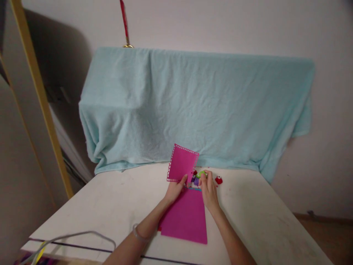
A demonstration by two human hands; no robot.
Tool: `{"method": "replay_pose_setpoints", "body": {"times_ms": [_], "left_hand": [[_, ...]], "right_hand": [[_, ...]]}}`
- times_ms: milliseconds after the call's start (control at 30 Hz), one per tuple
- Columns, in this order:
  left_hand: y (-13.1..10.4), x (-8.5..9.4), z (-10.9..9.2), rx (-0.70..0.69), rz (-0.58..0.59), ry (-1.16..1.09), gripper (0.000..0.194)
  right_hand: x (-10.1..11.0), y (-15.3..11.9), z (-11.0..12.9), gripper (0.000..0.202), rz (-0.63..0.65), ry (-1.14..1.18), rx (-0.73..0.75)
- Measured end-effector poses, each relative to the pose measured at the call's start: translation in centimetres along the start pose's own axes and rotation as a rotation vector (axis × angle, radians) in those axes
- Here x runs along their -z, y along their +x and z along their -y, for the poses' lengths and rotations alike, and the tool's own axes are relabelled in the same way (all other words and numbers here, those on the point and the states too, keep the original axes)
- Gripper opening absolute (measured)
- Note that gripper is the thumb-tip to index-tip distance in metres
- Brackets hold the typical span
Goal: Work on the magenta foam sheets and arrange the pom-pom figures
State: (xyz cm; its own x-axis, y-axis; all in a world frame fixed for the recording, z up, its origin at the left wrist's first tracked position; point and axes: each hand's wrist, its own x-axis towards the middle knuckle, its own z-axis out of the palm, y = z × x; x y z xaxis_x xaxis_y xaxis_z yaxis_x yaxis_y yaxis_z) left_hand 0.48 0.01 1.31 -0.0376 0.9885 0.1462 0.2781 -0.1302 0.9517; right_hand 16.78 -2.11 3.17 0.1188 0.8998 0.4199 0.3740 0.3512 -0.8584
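A magenta card (182, 165) with a row of small holes along its edges is pinched at its lower right corner by my left hand (175, 189), tilted above the table. The fingers of my right hand (209, 189) are curled around a small bright green object (202, 174), whose kind I cannot make out. Beside these fingers lie a small purple piece (196, 181) and a dark red one, partly hidden. Below both hands a larger plain magenta sheet (184, 217) lies flat, with a blue strip at its far edge.
To the right of my right hand lies a small red piece with a white spot (218, 180). A light blue cloth (193, 106) hangs behind the white table (248, 221). At the front left is a grey cable (82, 232), and a red strap (124, 22) hangs on the wall.
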Motion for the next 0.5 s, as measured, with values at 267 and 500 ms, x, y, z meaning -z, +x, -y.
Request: {"method": "replay_pose_setpoints", "body": {"times_ms": [267, 500], "left_hand": [[-0.3, 0.1, -1.2, -0.036, -0.057, -0.060, 0.042], [-0.5, -0.1, -1.1, -0.120, -0.045, -0.062, 0.044]], "right_hand": [[-0.7, 0.2, -1.3, 0.029, 0.121, 0.386, -0.168], [-0.7, 0.5, -1.1, 0.028, 0.269, 0.591, -0.158]]}}
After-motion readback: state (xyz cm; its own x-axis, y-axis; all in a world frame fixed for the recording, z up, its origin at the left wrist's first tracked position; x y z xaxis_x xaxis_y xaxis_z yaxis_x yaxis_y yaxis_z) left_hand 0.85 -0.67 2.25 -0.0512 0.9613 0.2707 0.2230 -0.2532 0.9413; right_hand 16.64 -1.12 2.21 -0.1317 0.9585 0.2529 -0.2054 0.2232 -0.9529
